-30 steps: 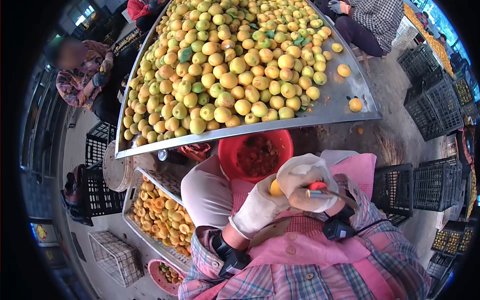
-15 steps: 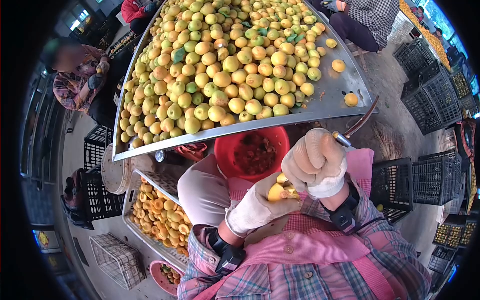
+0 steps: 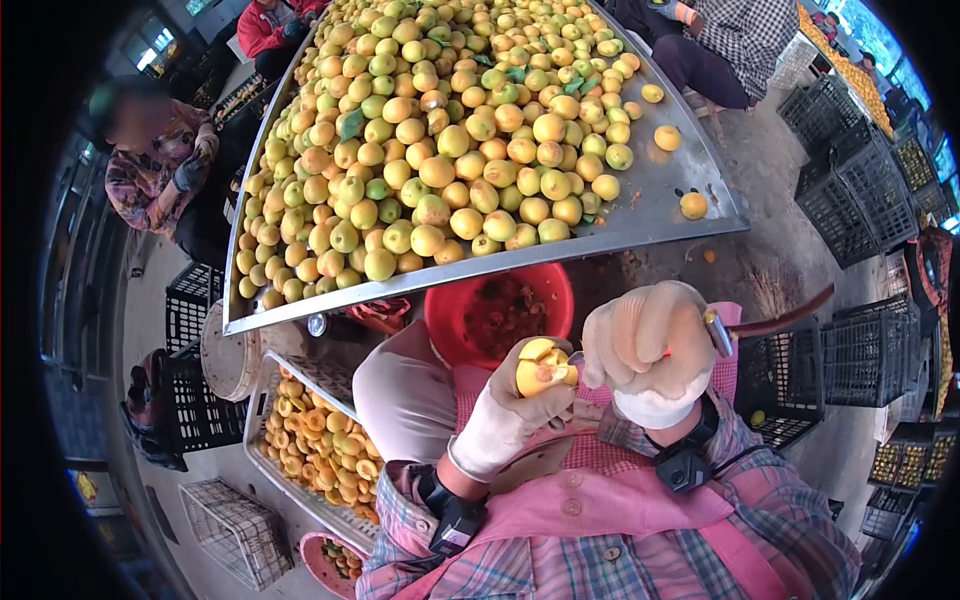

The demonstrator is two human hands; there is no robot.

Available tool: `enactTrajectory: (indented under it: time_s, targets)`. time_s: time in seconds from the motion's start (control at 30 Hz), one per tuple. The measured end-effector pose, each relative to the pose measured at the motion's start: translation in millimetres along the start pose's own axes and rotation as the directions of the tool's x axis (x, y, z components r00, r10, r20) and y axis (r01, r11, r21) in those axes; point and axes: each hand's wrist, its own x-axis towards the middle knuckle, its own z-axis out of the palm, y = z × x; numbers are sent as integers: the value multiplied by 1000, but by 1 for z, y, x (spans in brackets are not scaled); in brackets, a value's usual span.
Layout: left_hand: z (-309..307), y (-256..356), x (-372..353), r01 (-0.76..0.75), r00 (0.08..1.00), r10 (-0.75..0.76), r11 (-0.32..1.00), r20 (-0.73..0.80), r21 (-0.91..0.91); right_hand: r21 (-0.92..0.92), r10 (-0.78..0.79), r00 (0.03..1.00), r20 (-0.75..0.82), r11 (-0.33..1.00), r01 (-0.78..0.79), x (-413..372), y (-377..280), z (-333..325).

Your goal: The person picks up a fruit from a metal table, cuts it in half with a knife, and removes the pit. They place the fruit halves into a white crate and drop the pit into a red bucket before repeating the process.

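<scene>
My left hand (image 3: pixel 507 412), in a white glove, is closed around a yellow apricot (image 3: pixel 546 372) that has been cut open at the top. Just to its right, my gloved right hand (image 3: pixel 645 345) grips a tool with a metal collar (image 3: pixel 718 332) and a curved dark-red end (image 3: pixel 785 312) pointing out to the right. A thin shiny bit near the fruit may be the tool's other end; my fingers hide most of it. Beneath my hands, a red basin (image 3: pixel 440 318) holds dark scraps. Ahead, whole apricots (image 3: pixel 440 170) lie heaped on a metal-edged table (image 3: pixel 640 236).
A white crate (image 3: pixel 290 472) of halved apricots stands left of my knee, beside a pink bowl (image 3: pixel 312 552) and a pale crate (image 3: pixel 235 525). Black crates (image 3: pixel 775 375) stand at the right. One person (image 3: pixel 155 170) sits at the left; others sit at the table's far sides.
My left hand has lifted and turned the apricot, so its cut top shows more. My right hand has shifted slightly right, and the tool's curved end has swung lower and outward.
</scene>
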Motion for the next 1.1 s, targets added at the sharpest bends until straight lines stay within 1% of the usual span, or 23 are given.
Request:
enactTrajectory:
  time_s: [0.03, 0.1, 0.17, 0.23, 0.27, 0.3, 0.33, 0.47, 0.53, 0.57, 0.63, 0.67, 0.7, 0.73, 0.77, 0.8, 0.87, 0.9, 0.93, 1.0, 1.03, 1.07, 1.1]
  targets:
    - [2, 1, 0, -2, 1000, 2, 1000, 0, -1, -44, -27, 999, -38, 999, 25, -2, 2, 4]
    - [6, 2, 1, -7, 999, 7, 1000, -49, 2, -31, -37, 997, -65, 999, 35, -3, 5, 7]
    - [7, 1, 2, -20, 998, 20, 1000, -55, 8, -18, -48, 994, -95, 999, 47, -2, 6, 6]
    - [9, -2, 3, -30, 998, 30, 999, -61, 13, -35, -18, 997, -76, 999, 15, -1, 6, 3]
    - [10, -4, 4, -55, 995, 59, 997, -82, 60, -36, -17, 997, -77, 999, 15, -1, 6, 1]
    - [11, -5, 4, -78, 991, 89, 991, -103, 108, -73, -7, 999, -33, 997, 5, -2, 7, -2]
    - [12, -4, 4, -77, 991, 88, 991, -103, 106, -111, 5, 1000, 9, 994, -4, -3, 7, -3]
    - [15, -5, 5, -77, 985, 106, 977, -139, 199, -147, -4, 1000, 21, 989, 7, 0, 6, 4]
    - [15, -5, 4, -91, 979, 131, 966, -156, 240, -311, 8, 999, 53, 950, 9, 1, 6, 6]
    - [16, -4, 4, -72, 980, 113, 969, -165, 235, -310, 8, 998, 54, 951, 9, 2, 6, 6]
    - [15, -4, 3, -49, 981, 90, 972, -173, 228, 0, 101, 991, -85, 995, -101, 5, 6, 5]
    - [13, -3, 2, -66, 985, 103, 965, -136, 253, 75, 186, 959, -213, 982, -173, 8, 2, 9]
    - [12, -3, 1, -83, 988, 114, 958, -99, 276, 174, 269, 922, -280, 958, -226, 13, 1, 4]
    - [13, -4, 1, -83, 988, 114, 958, -100, 276, 275, 354, 873, -336, 923, -268, 15, 0, -2]
    - [14, -5, 3, -95, 989, 122, 962, -90, 256, 432, 457, 826, -330, 851, -298, 13, 7, -5]
    - [14, -6, 4, -108, 988, 130, 966, -79, 237, 431, 457, 826, -330, 851, -298, 12, 7, -8]
    - [9, -6, 5, -110, 988, 132, 964, -76, 242, 391, 380, 842, -382, 892, -225, 14, 3, -15]
    - [7, -6, 4, -104, 989, 125, 963, -74, 248, 279, 310, 864, -397, 937, -208, 15, -3, -14]
    - [7, -4, 3, -96, 990, 119, 963, -76, 250, 284, 312, 861, -402, 936, -206, 14, -6, -8]
    - [11, 4, 2, -5, 993, 13, 997, -113, 73, 118, 192, 925, -327, 980, -162, 12, -11, 2]
    - [13, 4, 3, -3, 991, 14, 997, -133, 83, 103, 145, 949, -281, 987, -120, 8, -8, 5]
    - [14, 5, 4, -5, 991, 16, 997, -132, 82, 101, 144, 949, -280, 988, -120, 8, -6, 5]
    - [14, 5, 4, 4, 993, 11, 992, -121, 126, 45, 104, 976, -189, 994, -97, 7, -2, 3]
